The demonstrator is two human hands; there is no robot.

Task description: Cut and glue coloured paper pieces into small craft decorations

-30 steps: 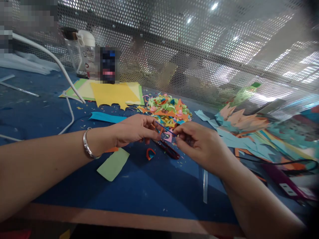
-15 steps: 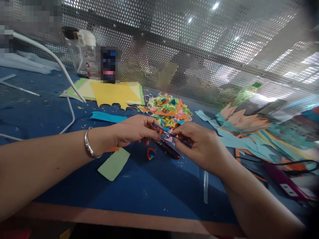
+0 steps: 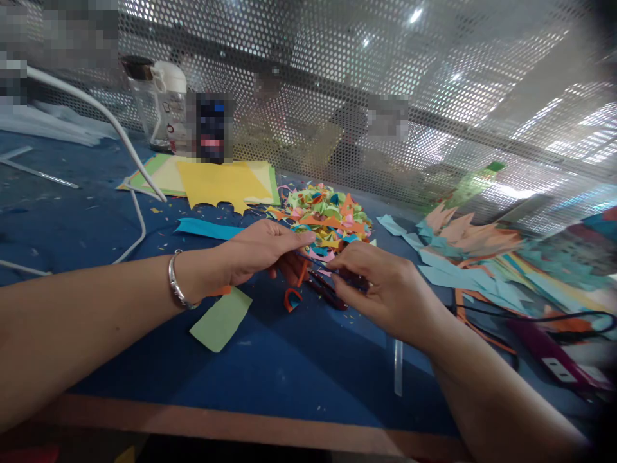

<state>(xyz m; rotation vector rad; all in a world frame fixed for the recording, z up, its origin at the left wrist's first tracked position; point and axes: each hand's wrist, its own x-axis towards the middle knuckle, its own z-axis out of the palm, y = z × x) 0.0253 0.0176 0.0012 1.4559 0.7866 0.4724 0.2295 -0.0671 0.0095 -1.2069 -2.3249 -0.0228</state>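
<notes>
My left hand (image 3: 260, 251), with a silver bangle on its wrist, pinches one end of a thin dark blue paper strip (image 3: 318, 262) over the blue table (image 3: 289, 360). My right hand (image 3: 380, 283) pinches the other end, fingers closed. Both hands are close together, just in front of a heap of coloured paper scraps (image 3: 328, 215). Under them lie dark red scissors (image 3: 328, 292) and a small curled orange and blue paper loop (image 3: 291, 299). A pale green paper piece (image 3: 220, 319) lies below my left wrist.
Yellow and green sheets (image 3: 222, 183) lie at the back by a clear bottle (image 3: 159, 106) and a white cable (image 3: 120, 154). Teal and orange cut paper (image 3: 472, 257) fills the right, with black cables and a purple device (image 3: 554, 360). A clear strip (image 3: 397, 366) lies near the front. Perforated metal wall behind.
Both hands have lowered slightly toward the table and drawn closer to the scissors, still holding the blue strip between them. The camera view has shifted a little.
</notes>
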